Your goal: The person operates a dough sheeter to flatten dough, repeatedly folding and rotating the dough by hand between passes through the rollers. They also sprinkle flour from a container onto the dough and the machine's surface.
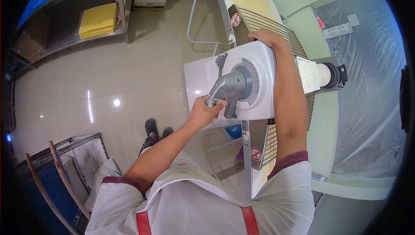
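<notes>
1. Your left hand (201, 113) is closed around the lower end of the grey lever (228, 86), thumb pressed along it.
2. That lever sits at the round dial (255, 81) on the white machine housing (266, 64).
3. Your right hand (269, 38) rests over the housing's far edge, beside the metal grille (276, 19); its fingers are partly hidden, so you cannot tell how tightly they grip.
</notes>
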Tool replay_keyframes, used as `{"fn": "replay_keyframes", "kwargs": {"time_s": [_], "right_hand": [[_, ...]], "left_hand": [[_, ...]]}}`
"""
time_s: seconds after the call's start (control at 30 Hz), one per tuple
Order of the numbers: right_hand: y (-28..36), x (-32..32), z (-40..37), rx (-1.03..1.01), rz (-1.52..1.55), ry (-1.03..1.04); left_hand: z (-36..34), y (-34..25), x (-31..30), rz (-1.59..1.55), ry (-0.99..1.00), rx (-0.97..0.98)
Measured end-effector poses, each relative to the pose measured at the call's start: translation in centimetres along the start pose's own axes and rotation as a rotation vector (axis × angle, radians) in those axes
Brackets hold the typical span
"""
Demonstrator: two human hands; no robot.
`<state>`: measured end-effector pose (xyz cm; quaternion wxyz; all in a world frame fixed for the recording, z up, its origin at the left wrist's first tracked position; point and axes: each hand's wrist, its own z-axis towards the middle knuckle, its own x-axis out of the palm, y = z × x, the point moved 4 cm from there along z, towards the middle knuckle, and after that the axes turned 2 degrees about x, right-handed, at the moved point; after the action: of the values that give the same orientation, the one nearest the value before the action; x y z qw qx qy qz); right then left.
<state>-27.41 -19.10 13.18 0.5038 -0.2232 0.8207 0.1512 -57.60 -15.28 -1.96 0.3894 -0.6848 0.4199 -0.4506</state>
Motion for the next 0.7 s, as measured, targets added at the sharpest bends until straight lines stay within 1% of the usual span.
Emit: {"fn": "replay_keyframes", "kwargs": {"time_s": [0.07,0.13,0.23,0.33,0.43,0.47,0.53,0.57,0.6,0.63,0.67,0.7], "right_hand": [[-0.3,0.2,0.1,0.002,0.005,0.021],[1.2,-0.4,-1.5,-0.003,0.011,0.049],[1.2,-0.5,-1.4,-0.074,-0.032,0.042],[-0.3,-0.1,0.1,0.002,-0.129,-0.06],[0.3,-0.2,-2.9,0.093,0.132,-0.422],[1.1,0.1,-3.9,-0.001,0.193,-0.398],[3.6,1.1,-8.0,-0.062,-0.018,-0.51],[4.2,2.2,-9.5,-0.105,-0.178,-0.529],[5.9,1.7,-12.4,-0.14,-0.142,-0.444],[5.4,3.1,-13.7,-0.158,-0.17,-0.543],[4.6,4.5,-14.9,-0.172,-0.2,-0.642],[4.0,5.3,-16.8,-0.179,-0.16,-0.666]], "left_hand": [[0.1,0.1,0.0,0.008,0.012,0.005],[0.2,0.2,-0.1,0.011,0.02,0.009],[0.5,0.4,-0.3,0.085,0.015,-0.035],[2.4,0.0,-1.9,0.245,0.009,0.422],[2.7,0.9,-2.0,0.153,0.094,0.26],[2.5,1.0,-2.2,0.136,0.074,0.233],[2.4,1.0,-2.0,0.108,0.041,0.191],[2.4,1.1,-1.7,0.096,0.036,0.168],[2.5,1.5,-1.6,0.088,0.03,0.19],[2.8,2.0,-1.6,0.081,0.031,0.21],[2.8,2.2,-1.8,0.102,0.024,0.174],[2.7,2.1,-1.9,0.126,0.016,0.139]]}}
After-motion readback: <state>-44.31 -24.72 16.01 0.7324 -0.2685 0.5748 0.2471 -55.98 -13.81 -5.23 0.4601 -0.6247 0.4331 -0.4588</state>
